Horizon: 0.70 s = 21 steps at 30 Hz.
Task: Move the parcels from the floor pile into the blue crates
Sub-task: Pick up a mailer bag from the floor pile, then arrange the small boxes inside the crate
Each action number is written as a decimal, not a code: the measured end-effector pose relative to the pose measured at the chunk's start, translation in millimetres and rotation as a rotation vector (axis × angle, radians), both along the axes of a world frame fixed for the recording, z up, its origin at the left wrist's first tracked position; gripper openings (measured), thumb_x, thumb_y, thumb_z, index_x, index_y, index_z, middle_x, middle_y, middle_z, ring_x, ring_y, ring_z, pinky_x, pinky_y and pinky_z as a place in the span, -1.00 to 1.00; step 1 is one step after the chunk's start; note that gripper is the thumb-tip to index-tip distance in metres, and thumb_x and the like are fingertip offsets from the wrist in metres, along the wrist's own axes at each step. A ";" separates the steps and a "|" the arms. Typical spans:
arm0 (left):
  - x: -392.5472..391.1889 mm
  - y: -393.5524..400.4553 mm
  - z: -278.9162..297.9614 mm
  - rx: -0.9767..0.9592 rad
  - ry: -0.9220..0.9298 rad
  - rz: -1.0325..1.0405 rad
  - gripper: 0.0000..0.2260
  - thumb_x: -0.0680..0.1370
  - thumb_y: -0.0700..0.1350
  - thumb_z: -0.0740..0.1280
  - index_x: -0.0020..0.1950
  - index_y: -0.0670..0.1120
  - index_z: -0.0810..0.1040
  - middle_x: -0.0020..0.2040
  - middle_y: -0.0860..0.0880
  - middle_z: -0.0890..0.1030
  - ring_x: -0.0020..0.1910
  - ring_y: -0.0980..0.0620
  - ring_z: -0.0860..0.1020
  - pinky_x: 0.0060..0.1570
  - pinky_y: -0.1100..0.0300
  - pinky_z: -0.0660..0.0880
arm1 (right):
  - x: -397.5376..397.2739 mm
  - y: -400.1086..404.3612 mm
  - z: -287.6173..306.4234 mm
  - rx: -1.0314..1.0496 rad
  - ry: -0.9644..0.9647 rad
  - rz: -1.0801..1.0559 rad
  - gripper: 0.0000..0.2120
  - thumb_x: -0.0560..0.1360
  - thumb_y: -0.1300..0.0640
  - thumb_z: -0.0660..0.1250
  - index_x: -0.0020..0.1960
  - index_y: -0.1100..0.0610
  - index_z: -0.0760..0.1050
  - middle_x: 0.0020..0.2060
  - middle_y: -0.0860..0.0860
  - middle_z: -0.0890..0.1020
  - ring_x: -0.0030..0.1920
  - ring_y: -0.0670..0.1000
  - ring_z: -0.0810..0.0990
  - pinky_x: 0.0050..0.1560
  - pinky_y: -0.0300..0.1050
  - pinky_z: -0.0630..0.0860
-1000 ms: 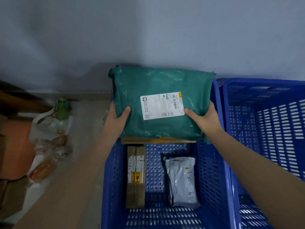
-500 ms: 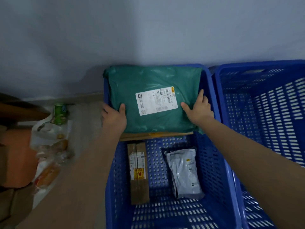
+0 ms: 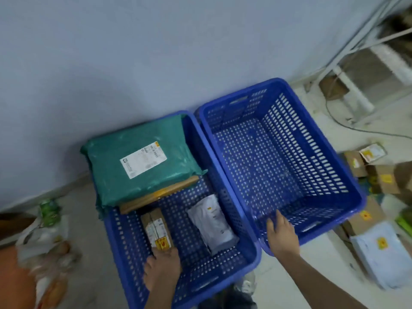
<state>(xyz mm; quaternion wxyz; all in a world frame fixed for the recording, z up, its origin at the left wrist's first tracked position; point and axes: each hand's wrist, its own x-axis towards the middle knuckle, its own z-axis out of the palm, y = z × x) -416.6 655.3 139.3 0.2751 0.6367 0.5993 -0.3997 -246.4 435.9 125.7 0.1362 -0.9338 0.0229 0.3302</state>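
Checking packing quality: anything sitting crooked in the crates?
Yes. The green parcel in the left crate lies tilted on a flat cardboard box, its far-left corner riding over the rim. Right crate holds nothing.

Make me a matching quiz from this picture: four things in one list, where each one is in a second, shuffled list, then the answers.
Things:
1. green parcel
2. white pouch
3. left hand
4. right hand

Places:
A. on the near rim of the right crate
B. at the far end of the left crate, against the wall
C. on the near end of the long brown box
D. flat on the left crate's floor

Pairs: 1-B, 2-D, 3-C, 4-A
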 end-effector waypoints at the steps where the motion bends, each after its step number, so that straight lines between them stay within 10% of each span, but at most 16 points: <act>1: 16.8 -13.0 5.2 -0.042 -0.047 -0.061 -0.42 0.62 0.15 -0.05 0.56 -0.09 -0.07 0.55 -0.10 0.06 0.50 -0.12 0.12 0.44 0.02 0.17 | 5.1 -12.0 5.0 0.024 0.003 -0.092 -0.48 0.63 -0.01 0.05 0.53 0.14 0.09 0.48 0.09 0.27 0.46 0.15 0.22 0.38 0.10 0.25; 12: 217.1 -177.4 28.9 0.015 -0.418 -0.878 -0.47 0.64 0.07 0.01 0.55 -0.12 -0.01 0.50 -0.18 0.19 0.43 -0.18 0.24 0.34 -0.07 0.27 | 87.0 -173.4 17.3 0.228 -0.106 -0.386 -0.52 0.61 -0.05 0.08 0.47 0.11 0.21 0.40 0.13 0.39 0.37 0.17 0.38 0.32 0.08 0.34; 21: 296.5 -385.7 27.6 -0.154 -0.450 -0.976 -0.55 0.62 0.03 0.07 0.46 -0.14 0.22 0.39 -0.20 0.33 0.33 -0.18 0.32 0.34 -0.06 0.27 | 109.0 -401.1 23.2 0.207 -0.051 -0.880 -0.51 0.61 -0.06 0.07 0.45 0.18 0.22 0.36 0.19 0.42 0.35 0.20 0.39 0.30 0.00 0.30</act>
